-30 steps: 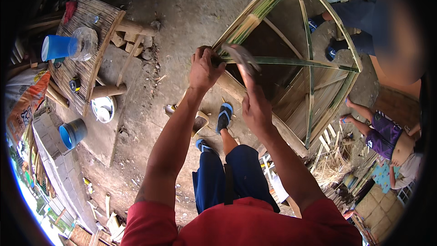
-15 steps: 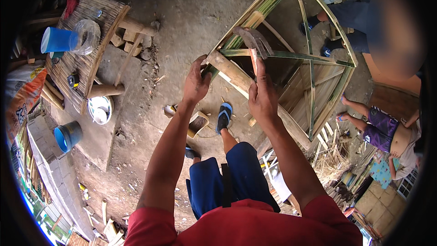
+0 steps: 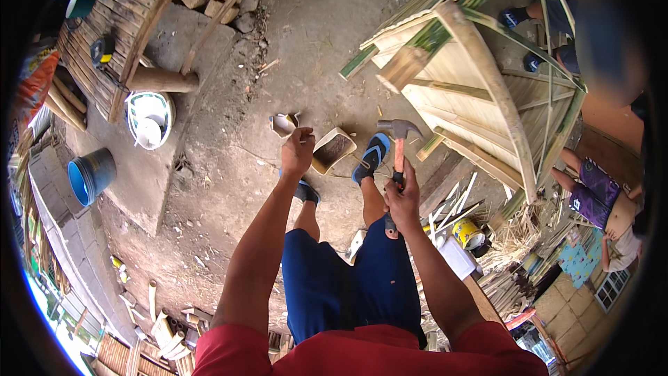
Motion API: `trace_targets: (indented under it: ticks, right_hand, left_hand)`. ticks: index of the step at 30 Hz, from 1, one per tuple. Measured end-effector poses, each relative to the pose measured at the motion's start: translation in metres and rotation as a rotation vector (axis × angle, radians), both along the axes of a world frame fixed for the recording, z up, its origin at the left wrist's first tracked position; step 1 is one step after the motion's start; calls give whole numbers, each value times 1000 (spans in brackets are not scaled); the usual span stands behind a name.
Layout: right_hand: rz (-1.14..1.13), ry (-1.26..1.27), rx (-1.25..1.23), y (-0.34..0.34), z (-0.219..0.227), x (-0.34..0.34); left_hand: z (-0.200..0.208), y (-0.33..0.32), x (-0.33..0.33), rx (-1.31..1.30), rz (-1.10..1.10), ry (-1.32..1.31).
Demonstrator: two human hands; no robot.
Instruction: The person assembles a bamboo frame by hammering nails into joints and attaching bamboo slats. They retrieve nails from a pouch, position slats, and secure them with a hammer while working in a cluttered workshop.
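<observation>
In my right hand (image 3: 403,198) is a claw hammer (image 3: 399,152), gripped by its handle with the steel head pointing away from me. My left hand (image 3: 299,151) is closed, its fingers pinched together; whatever is in them is too small to make out. It appears just above a small cut-open container (image 3: 283,124) on the ground. Beside that lies a second cut container (image 3: 334,150) with dark contents. A bamboo and wood frame (image 3: 487,83) with slatted panels stands ahead to the right, apart from both hands.
A bamboo-slat bench (image 3: 104,42) at far left carries a tape measure (image 3: 102,50). Near it are a white basin (image 3: 149,120) and a blue bucket (image 3: 90,176). Bamboo scraps (image 3: 515,237) lie at right. Another person's legs (image 3: 536,17) are beyond the frame; a second person (image 3: 605,202) is far right.
Both hands have come back from the frame toward my body, the hammer lowered in the right. My left hand has left the frame's wooden beam. The frame now appears farther right and tilted differently.
</observation>
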State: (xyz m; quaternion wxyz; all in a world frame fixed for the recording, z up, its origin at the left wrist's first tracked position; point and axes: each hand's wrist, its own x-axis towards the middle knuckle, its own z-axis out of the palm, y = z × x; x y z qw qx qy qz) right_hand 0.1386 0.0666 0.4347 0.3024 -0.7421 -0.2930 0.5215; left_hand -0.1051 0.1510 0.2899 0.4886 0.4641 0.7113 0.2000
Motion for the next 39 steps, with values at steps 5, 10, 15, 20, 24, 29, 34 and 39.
trace_targets:
  ticks: [5,10,15,20,24,29,34,39]
  right_hand:
    - [-174,274,-242,-22,-125,-61]
    - [-149,205,-281,-17,-218,-70]
    - [-158,245,-262,-13,-277,-65]
    - [-148,233,-305,-18,-297,-61]
    - [-166,263,-373,-16,-299,-54]
    - [-153,318,-331,-5,-298,-46]
    - [-144,285,-299,0,-298,-46]
    - [-130,246,-244,-7,-297,-48]
  left_hand:
    - [-139,-72,-32,-193,-52,30]
    - [-251,-82,-21,-184,-113,47]
    - [-338,-55,-1,-118,-219,137]
    - [-405,-32,19,33,-395,306]
    - [-428,-27,27,174,-652,376]
    - [-442,-28,38,182,-806,331]
    - [-463,-30,55,180,-842,312]
    - [-456,-33,61,189,-749,325]
